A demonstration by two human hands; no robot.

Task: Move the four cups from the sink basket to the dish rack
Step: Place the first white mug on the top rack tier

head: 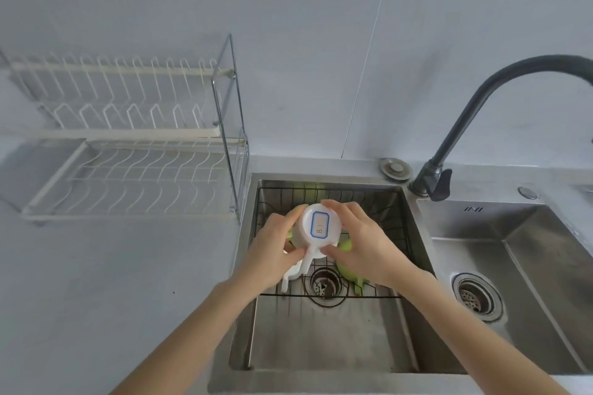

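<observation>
A white cup (316, 228) with a blue-framed label on its base is held upside down over the black wire sink basket (382, 202). My left hand (276, 247) grips its left side and my right hand (359, 240) grips its right side. Below it in the basket lie another white cup (293, 276) under my left hand and a green cup (348, 266) under my right hand. A further green cup (313, 187) shows at the basket's far edge. The white two-tier dish rack (134, 170) stands on the counter to the left, with nothing on it.
The basket sits in the left steel sink bowl (321, 337) over the drain (325, 285). A second bowl (513, 266) lies to the right. A black faucet (475, 112) arches over from the back right. Grey counter (112, 282) stretches in front of the rack.
</observation>
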